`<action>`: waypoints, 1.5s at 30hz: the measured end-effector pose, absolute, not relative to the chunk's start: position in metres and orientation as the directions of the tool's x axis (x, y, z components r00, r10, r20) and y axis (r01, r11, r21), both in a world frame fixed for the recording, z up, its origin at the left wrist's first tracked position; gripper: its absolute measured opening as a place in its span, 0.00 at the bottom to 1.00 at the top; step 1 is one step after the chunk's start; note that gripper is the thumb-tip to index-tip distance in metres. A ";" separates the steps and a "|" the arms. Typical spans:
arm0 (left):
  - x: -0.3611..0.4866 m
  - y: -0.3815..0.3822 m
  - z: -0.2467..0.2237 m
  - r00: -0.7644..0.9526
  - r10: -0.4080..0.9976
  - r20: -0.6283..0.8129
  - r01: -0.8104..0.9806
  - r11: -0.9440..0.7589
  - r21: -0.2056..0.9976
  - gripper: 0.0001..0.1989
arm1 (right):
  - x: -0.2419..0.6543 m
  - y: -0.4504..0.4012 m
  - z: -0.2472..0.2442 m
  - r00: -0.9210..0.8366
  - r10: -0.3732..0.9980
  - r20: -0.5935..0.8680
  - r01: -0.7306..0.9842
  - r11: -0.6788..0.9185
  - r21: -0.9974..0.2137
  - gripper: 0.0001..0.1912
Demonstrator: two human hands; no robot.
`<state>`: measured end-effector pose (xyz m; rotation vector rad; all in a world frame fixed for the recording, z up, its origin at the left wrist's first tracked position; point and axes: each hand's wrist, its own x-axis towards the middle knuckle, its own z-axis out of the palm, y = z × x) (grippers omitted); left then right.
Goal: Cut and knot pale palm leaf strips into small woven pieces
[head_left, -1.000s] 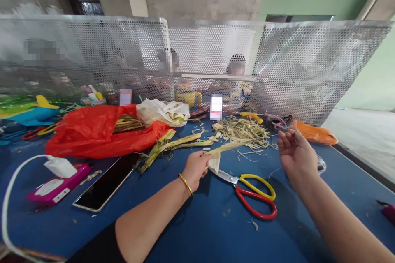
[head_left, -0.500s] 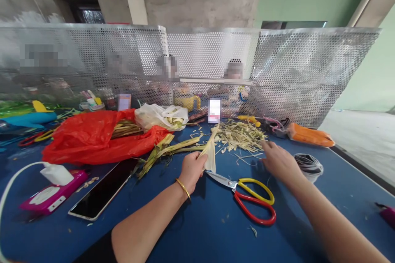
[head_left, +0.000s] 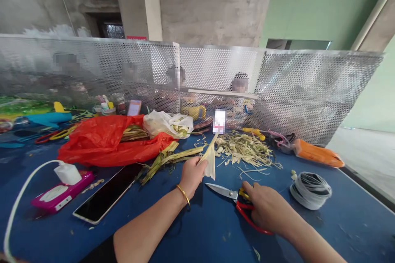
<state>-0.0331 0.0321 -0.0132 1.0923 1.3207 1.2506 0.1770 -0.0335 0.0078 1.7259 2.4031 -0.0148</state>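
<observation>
Between the thumb and fingers of my left hand [head_left: 191,176] is a pale dried husk [head_left: 210,160], its narrow tip pointing away from me. My right hand [head_left: 262,204] is closed round the handles of the scissors [head_left: 225,191], which have one yellow and one red loop. The scissor blades look closed and point left, just below the husk. A pile of shredded husk strips [head_left: 247,148] lies beyond my hands. Longer dried stalks [head_left: 166,158] lie to the left of my left hand.
A red plastic bag [head_left: 98,141], white bag [head_left: 160,123], dark phone [head_left: 106,195] and magenta power strip [head_left: 63,193] are on the left. A coil of cord [head_left: 311,191] and orange packet [head_left: 319,153] are on the right. People sit behind the perforated screen [head_left: 212,65].
My right hand has come down from beside the shredded pile and taken hold of the scissor handles. My left hand still holds the husk. The view has tilted up slightly.
</observation>
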 end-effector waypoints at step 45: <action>-0.018 0.012 -0.010 0.253 0.939 -0.235 0.020 0.238 0.971 0.14 | 0.214 0.013 0.008 0.072 0.986 0.150 0.806 0.031 -0.591 0.23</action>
